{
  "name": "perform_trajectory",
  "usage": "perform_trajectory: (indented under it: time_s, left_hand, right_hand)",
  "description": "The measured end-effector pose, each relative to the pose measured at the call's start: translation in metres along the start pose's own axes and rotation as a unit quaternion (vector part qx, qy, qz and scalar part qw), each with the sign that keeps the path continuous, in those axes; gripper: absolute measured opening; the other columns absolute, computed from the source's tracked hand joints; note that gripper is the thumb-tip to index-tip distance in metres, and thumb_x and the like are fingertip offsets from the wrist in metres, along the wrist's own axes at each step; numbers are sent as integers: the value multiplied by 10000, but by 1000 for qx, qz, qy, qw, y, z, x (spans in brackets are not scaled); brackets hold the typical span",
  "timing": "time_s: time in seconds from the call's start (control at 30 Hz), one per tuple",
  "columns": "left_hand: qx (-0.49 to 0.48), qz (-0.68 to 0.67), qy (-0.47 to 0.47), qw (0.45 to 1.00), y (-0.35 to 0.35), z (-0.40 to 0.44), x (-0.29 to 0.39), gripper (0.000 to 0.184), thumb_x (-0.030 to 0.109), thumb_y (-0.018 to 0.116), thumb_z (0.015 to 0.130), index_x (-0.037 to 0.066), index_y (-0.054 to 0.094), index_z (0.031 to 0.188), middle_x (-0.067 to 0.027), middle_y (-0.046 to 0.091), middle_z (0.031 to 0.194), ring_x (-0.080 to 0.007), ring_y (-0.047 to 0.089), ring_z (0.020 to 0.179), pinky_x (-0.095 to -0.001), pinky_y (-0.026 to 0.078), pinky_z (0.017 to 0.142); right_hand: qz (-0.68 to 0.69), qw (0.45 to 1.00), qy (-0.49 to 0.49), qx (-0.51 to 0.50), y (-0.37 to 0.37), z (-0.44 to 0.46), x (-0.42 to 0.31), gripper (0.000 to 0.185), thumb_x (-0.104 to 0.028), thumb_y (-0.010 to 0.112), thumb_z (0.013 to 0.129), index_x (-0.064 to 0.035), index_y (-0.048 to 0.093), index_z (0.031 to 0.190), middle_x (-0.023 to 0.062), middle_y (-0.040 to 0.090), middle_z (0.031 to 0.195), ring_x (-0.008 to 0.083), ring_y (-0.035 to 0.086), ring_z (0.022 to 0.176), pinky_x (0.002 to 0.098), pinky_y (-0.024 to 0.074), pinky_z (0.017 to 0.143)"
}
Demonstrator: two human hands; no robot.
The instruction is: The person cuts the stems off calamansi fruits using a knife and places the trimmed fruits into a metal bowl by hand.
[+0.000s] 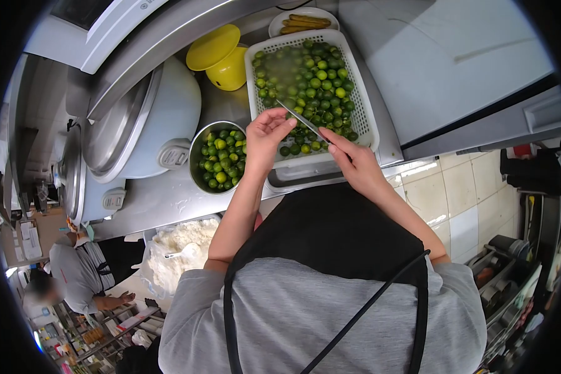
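My right hand (354, 163) is closed around the handle of a small knife (303, 120), its blade pointing up and to the left. The blade's tip is beside the fingers of my left hand (267, 133), which are curled in toward the thumb; whatever they pinch, if anything, is hidden. Both hands are over the near edge of a white perforated plastic basket (366, 118). Many small green limes (321, 75) are in it, a few of them yellowish. Left of my left wrist, a round steel pot (194, 163) holds more limes (221, 161).
A yellow lidded container (227, 68) and a plate (274, 28) of brown sticks (304, 23) stand behind. Large rice cookers (168, 118) line the left of the steel counter (146, 206). Below is a tub of white food (168, 255) with a scoop (190, 251). Another person (75, 274) stands lower left.
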State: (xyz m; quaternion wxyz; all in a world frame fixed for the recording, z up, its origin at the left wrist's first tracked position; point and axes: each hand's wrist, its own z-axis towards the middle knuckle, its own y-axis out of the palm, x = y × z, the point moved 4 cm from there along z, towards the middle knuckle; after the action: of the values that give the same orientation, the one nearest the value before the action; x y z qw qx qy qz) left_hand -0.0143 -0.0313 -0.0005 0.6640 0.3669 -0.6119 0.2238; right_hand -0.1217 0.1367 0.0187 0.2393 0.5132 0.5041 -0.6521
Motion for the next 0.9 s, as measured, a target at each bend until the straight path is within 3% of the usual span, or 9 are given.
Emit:
perform_trajectory:
  time_s: [0.17, 0.2, 0.23, 0.27, 0.43, 0.57, 0.7, 0.77, 0.9]
  left_hand:
    - [-40, 64, -12, 997, 11, -12, 7, 235, -7, 667, 750, 1, 588, 971, -21, 604, 867, -83, 573, 798, -208, 461, 742]
    - [-97, 35, -27, 994, 27, -23, 7, 238, -13, 666, 746, 4, 589, 970, -12, 603, 862, -79, 568, 792, -207, 460, 739]
    - [-154, 6, -41, 987, 38, -29, 6, 241, -19, 665, 742, 7, 590, 970, -2, 602, 857, -75, 563, 785, -206, 458, 736]
    - [-136, 23, -57, 989, 36, -28, 4, 259, -37, 662, 733, 10, 592, 978, -1, 602, 860, -74, 560, 787, -203, 456, 741]
    - [4, -38, 21, 999, -6, 7, 0, 245, -44, 663, 743, 13, 589, 969, -20, 605, 860, -88, 570, 790, -212, 468, 747]
    - [9, -29, 36, 999, -8, 8, 12, 241, -41, 664, 745, 4, 585, 968, -25, 605, 865, -86, 568, 798, -204, 465, 751]
    - [-9, -1, 30, 1000, 2, 5, 8, 239, -49, 637, 762, -17, 576, 990, -48, 605, 880, -105, 574, 808, -231, 473, 776]
    - [-21, -1, 21, 1000, 9, -1, 4, 226, -45, 636, 766, -12, 576, 982, -49, 607, 883, -107, 578, 811, -238, 477, 779]
    - [-54, -62, -15, 997, 11, -1, 1, 157, -4, 611, 803, -10, 575, 956, -63, 617, 890, -135, 598, 825, -267, 500, 791]
  right_hand:
    - [14, 1000, 22, -5, -1, 4, -7, 340, -179, 468, 923, -82, 492, 1248, 140, 584, 1154, 217, 577, 1042, 281, 421, 874]
    - [14, 1000, 22, -5, 1, 7, -2, 340, -179, 468, 923, -82, 492, 1248, 140, 584, 1154, 217, 577, 1042, 281, 421, 874]
    - [18, 999, -15, 39, 1, 13, 5, 332, -191, 469, 914, -97, 506, 1230, 170, 598, 1079, 268, 601, 940, 312, 447, 805]
    - [23, 995, -52, 84, -2, 15, 7, 326, -204, 470, 905, -111, 520, 1213, 201, 611, 1005, 319, 624, 838, 342, 473, 736]
    - [30, 997, -56, 45, -5, -4, -6, 323, -182, 474, 904, -105, 519, 1215, 190, 622, 983, 306, 628, 811, 337, 472, 723]
    - [25, 994, -95, 54, 1, -10, -2, 322, -181, 485, 899, -105, 524, 1210, 187, 631, 911, 294, 617, 705, 345, 469, 678]
    - [4, 999, -37, 32, -3, -4, -7, 319, -186, 483, 900, -109, 530, 1206, 182, 633, 913, 306, 616, 710, 343, 469, 676]
    - [4, 999, 29, -19, -4, 2, -14, 328, -186, 464, 926, -99, 504, 1239, 130, 597, 1134, 222, 598, 1007, 283, 435, 851]
    - [-2, 1000, -26, 17, 0, 8, -9, 326, -185, 470, 924, -113, 506, 1239, 130, 606, 1115, 207, 620, 939, 281, 448, 809]
